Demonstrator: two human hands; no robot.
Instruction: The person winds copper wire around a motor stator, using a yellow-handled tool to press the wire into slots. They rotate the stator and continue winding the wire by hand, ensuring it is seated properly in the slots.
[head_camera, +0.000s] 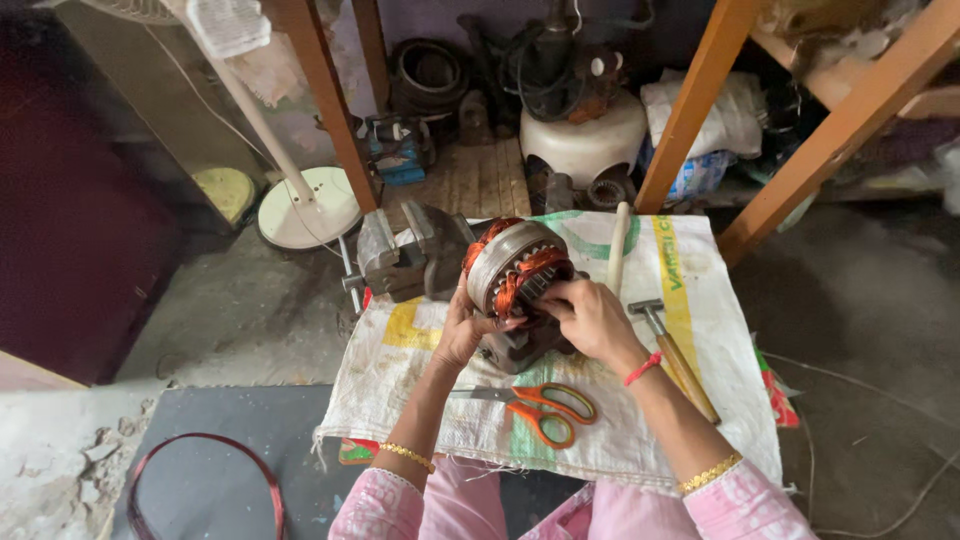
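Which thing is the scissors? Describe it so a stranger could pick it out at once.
Find the white woven sack spread on the floor. On its near edge, below the motor stator that both hands hold, lie the scissors. Their orange handle loops set them apart from the wooden-handled hammer to the right.

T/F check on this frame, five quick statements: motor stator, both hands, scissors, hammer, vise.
1. Both hands are on the motor stator. True: left hand and right hand grip it.
2. The scissors are in the right hand. False: they lie on the woven sack, near the wrists.
3. The hammer lies right of the right hand. True.
4. The vise clamps the stator. False: it sits beside it, to the left.
5. The scissors have blue handles. False: orange.
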